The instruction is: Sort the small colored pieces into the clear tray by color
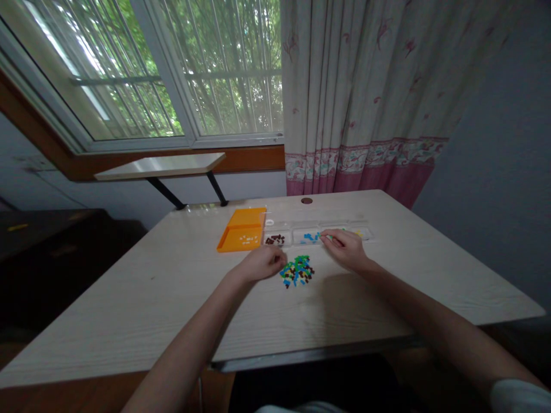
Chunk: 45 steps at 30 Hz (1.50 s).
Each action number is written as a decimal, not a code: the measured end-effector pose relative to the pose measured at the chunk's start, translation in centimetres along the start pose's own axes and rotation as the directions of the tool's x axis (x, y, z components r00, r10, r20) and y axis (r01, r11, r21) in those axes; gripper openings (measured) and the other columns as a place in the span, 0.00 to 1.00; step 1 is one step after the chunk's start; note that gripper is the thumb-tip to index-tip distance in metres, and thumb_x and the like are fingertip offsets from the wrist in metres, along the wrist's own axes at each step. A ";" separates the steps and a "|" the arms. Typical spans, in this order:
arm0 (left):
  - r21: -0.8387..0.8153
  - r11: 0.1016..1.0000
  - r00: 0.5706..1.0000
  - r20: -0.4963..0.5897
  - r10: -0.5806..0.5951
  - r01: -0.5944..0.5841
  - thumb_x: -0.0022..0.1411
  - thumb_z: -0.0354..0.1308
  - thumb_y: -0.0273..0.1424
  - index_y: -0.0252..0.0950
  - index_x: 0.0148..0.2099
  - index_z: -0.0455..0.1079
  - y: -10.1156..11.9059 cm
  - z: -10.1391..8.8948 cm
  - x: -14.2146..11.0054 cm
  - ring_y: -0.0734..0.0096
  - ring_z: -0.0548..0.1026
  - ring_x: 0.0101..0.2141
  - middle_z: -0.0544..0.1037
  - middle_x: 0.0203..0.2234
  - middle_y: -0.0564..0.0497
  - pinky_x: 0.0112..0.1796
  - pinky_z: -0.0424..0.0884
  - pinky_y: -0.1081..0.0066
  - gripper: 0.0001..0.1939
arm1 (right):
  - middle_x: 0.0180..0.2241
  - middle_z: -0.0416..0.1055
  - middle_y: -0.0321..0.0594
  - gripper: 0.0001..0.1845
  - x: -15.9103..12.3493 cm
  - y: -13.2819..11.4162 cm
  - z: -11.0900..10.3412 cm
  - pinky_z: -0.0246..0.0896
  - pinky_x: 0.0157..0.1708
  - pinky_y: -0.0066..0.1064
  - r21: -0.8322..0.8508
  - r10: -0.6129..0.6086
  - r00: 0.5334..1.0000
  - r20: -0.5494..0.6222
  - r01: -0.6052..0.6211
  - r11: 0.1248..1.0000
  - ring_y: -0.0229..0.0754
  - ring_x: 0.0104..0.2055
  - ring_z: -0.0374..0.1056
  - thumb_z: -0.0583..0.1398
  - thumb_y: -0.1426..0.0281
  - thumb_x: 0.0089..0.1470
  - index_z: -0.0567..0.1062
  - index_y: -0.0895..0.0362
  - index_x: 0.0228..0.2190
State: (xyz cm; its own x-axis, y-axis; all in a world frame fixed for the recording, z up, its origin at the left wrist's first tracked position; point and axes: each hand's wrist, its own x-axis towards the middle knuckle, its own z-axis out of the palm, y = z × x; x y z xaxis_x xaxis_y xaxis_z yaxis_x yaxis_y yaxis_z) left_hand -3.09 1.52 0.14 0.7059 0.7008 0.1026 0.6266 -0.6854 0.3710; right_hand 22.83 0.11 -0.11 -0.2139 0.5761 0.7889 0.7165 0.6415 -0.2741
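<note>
A small pile of mixed green, blue, brown and yellow pieces lies on the table. My left hand is closed beside the pile's left edge, its fingers curled; anything in them is hidden. Over the clear boxes, my right hand is closed in a pinch, its fingertips at the right end of the box with blue pieces. What it pinches is too small to make out. Brown pieces fill part of the clear box to the left. Partly behind my right hand, another clear box shows some yellow.
An open orange case with white pieces inside stands left of the clear boxes. Behind it, a raised shelf on black legs rises from the pale wooden table. A round hole sits near the table's back edge, before the curtain.
</note>
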 end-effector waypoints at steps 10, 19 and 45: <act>-0.007 1.000 1.000 0.018 -0.023 0.024 0.56 0.50 0.30 0.33 0.32 0.71 -0.1 0.0 0.1 0.74 0.69 0.27 0.73 0.25 0.50 0.29 0.62 0.78 0.10 | 0.16 0.65 0.34 0.15 -0.2 0.1 0.3 0.57 0.26 0.24 0.014 -0.003 0.999 0.036 0.003 1.000 0.33 0.19 0.60 0.52 0.62 0.54 0.76 0.56 0.30; -0.003 1.000 0.999 0.025 -0.027 0.027 0.55 0.50 0.30 0.33 0.33 0.72 0.1 -0.2 0.0 0.74 0.69 0.26 0.74 0.25 0.50 0.29 0.62 0.78 0.10 | 0.17 0.66 0.35 0.15 0.0 -0.3 0.0 0.57 0.25 0.24 0.017 -0.002 0.999 0.033 0.001 1.000 0.33 0.19 0.61 0.52 0.63 0.54 0.76 0.57 0.30; -0.066 0.998 1.000 0.009 -0.006 0.007 0.55 0.49 0.26 0.32 0.32 0.69 -0.9 0.4 0.1 0.74 0.67 0.28 0.72 0.26 0.50 0.30 0.61 0.77 0.07 | 0.29 0.75 0.40 0.14 1.0 6.5 -2.0 0.54 0.28 0.27 -0.432 0.364 0.837 0.410 -0.174 0.885 0.40 0.30 0.68 0.53 0.64 0.53 0.76 0.53 0.35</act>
State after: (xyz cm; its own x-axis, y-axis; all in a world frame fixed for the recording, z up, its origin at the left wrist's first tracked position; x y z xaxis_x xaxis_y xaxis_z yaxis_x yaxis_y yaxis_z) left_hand -3.42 2.10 -0.54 0.7050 0.7033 0.0916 0.6082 -0.6660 0.4319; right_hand 28.61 3.91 0.00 -0.1902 0.9229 0.3349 0.9580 0.2490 -0.1421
